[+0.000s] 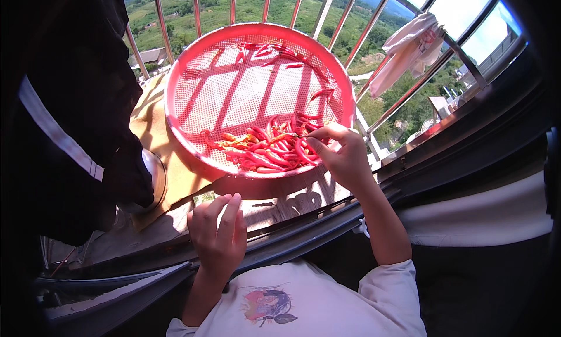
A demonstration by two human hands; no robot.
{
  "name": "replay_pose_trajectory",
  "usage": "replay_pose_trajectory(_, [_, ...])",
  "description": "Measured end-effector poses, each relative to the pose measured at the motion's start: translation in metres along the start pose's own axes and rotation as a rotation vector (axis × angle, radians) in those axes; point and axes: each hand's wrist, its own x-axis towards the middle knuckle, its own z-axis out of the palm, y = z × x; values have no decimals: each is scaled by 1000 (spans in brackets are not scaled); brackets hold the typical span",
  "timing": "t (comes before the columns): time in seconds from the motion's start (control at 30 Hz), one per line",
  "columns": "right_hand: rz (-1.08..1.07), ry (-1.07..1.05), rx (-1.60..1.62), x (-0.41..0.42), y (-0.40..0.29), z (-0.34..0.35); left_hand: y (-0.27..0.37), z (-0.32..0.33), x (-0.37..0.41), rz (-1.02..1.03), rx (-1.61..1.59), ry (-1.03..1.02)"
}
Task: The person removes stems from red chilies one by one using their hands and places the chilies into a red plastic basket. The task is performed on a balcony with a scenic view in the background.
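Note:
A round, pink plastic mesh basket (245, 91) lies before me in bright sun. Red chili peppers (280, 155) are heaped along its near side, several of them wrinkled and orange. More thin red chilies (287, 52) are strewn along the far rim. Over the right part of the heap, my right hand (344, 150) pinches the dark stem of an orange-red chili pepper (279, 138) between thumb and forefinger. My left hand (218, 231) is raised below the basket's near rim, holding nothing, its fingers bent and a little apart.
Metal railing bars (267, 4) stand behind the basket, with a plastic bag (412, 52) tied on at the right. Yellowish sheeting (175, 170) lies under the basket's left side. Dark clothing (87, 118) hangs at left. A window track (298, 238) crosses in front of me.

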Motion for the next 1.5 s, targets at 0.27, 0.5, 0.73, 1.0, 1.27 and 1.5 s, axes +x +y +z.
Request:
replay_pose_trajectory(0.27, [-149,-314,216,-50,-49,21,4,-5,19,9,-152,-8])
replay_pose_trajectory(0.5, [-430,-150,-32,-63,-52,40,8,-7,12,12,-174,-94])
replay_pose_trajectory(0.73, [-455,-199,-92,-72,-65,49,2,-1,6,160,-61,-126])
replay_pose_trajectory(1.0, [-148,-371,303,-75,-62,56,0,-8,-5,100,-329,-129])
replay_pose_trajectory(1.27, [412,-545,883,-84,-51,74,-8,-3,-13,-94,-646,-141])
replay_pose_trajectory(1.5, [506,-571,1350,-92,-47,104,-23,-7,-36,-680,-1435,-150])
